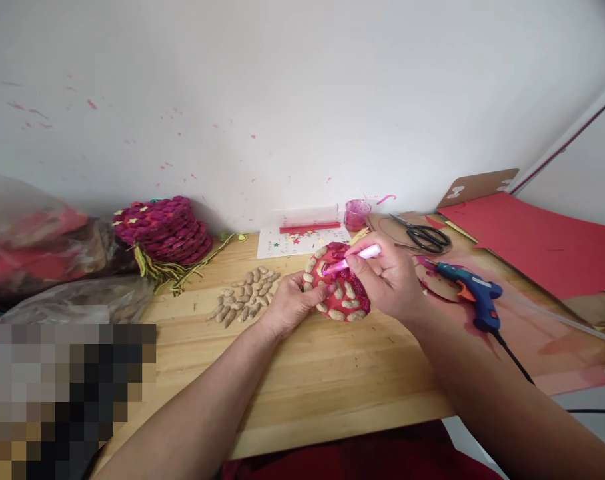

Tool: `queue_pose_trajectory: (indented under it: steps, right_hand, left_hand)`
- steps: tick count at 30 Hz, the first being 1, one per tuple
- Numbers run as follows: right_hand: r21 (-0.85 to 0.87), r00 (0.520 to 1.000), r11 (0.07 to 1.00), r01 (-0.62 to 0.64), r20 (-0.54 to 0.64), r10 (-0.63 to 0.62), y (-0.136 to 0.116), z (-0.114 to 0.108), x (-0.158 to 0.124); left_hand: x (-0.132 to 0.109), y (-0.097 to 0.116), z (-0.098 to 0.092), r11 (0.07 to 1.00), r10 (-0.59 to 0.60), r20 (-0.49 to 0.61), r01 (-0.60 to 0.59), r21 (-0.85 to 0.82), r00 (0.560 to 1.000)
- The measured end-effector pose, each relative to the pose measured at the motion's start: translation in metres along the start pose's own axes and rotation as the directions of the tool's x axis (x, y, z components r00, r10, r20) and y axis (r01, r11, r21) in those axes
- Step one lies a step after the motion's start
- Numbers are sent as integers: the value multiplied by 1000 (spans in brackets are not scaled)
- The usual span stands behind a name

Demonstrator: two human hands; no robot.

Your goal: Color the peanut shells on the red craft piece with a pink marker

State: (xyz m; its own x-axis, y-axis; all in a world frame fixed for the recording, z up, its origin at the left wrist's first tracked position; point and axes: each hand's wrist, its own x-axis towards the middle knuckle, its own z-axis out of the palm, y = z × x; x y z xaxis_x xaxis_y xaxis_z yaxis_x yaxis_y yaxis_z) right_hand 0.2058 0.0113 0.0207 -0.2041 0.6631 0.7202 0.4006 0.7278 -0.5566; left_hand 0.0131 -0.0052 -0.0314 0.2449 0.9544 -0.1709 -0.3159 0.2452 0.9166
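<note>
White wall (282, 80), flecked pink, stands behind a wooden table (342, 380), and the red disc (332, 302) I hold over it is my clock's centre. My left hand (293, 301) is closed on its rim at eight o'clock, thumb on top, the other fingers mostly hidden underneath. My right hand (390, 277), at two to three, pinches one white-and-pink stick (370, 252), brush or pen I can't tell, its tip at a peanut on the disc. Magenta peanuts line the right side, partly behind my hand; they and the tan ones overlap too much for a sure count. One heap of loose peanuts (247, 293) lies at nine, too crowded to number. Towards ten sit one magenta stack (167, 230), its layers merging, and at least two plastic bags (102, 297), one cut off at the left. I count one starred white sheet (270, 248) at eleven, one cup (357, 215) near one, one pair of scissors (428, 239) at two, one blue glue gun (482, 297) at three; blocky pixels (57, 400) hide eight
</note>
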Motion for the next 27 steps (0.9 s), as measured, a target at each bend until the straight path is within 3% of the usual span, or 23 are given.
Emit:
queue_pose_trajectory:
  steps: [4,8,12,17,21,27]
  right_hand:
    - [33,997,999,-26,-73,28,2,0,1]
    - [42,1000,999,-17,-5,17,3,0,1]
    - [29,996,1000,-4,-89,6,5,0,2]
    - [52,1000,999,-14,6,13,6,0,1]
    - [37,998,998,-41,-39,42,6,1,1]
    - [47,1000,999,-6,5,6,5,3,1]
  left_hand:
    - [0,0,0,1000,-3,-2,3,-3,1000]
    - [-1,2,1,1000,-11,-1,11,8,1000]
    - [-3,7,3,998,2,-14,-1,60,1000]
    - [-4,9,4,999,-11,-9,11,46,1000]
    - [-2,4,2,1000,-11,-2,11,27,1000]
    - [0,-1,-3,998,-6,-1,6,66,1000]
